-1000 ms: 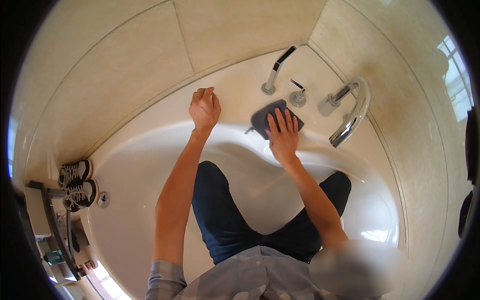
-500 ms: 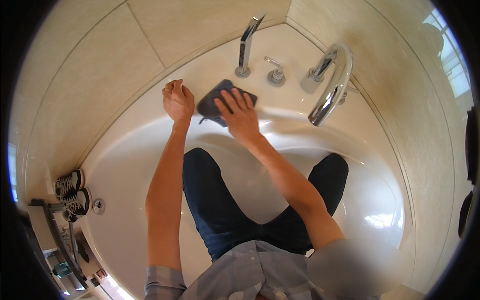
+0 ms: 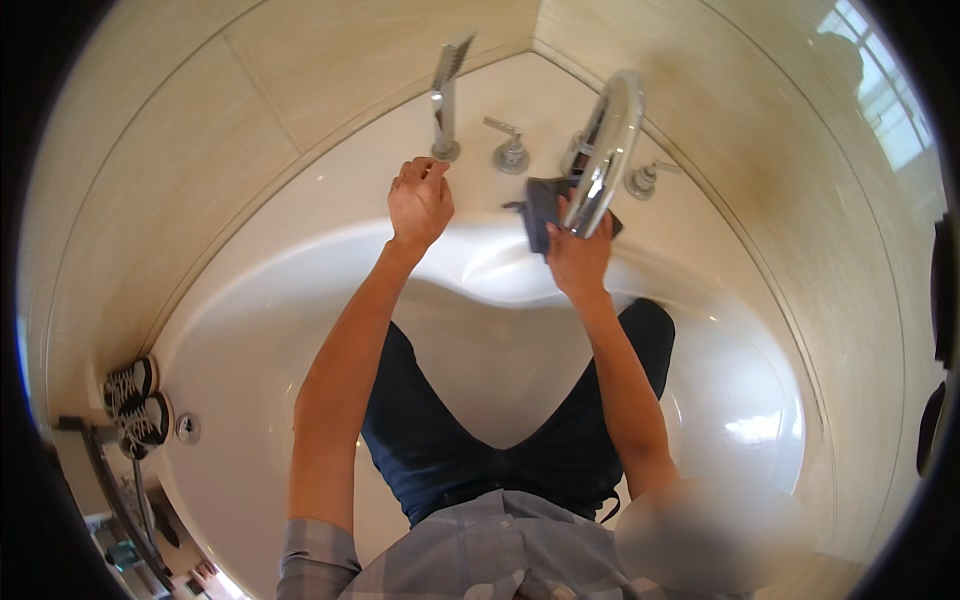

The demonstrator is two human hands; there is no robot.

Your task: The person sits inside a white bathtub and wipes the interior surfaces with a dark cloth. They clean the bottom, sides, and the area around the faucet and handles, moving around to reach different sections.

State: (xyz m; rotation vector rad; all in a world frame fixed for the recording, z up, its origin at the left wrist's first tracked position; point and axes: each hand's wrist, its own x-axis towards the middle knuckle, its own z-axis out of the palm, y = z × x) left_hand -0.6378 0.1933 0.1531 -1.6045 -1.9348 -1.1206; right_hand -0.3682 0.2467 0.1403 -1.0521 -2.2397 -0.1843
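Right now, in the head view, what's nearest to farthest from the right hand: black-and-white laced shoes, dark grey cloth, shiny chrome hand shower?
1. Dark grey cloth: under the right hand.
2. Shiny chrome hand shower: upper left.
3. Black-and-white laced shoes: far left.

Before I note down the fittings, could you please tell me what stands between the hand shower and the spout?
In the head view, a lever handle stands on the tub ledge between the hand shower and the spout.
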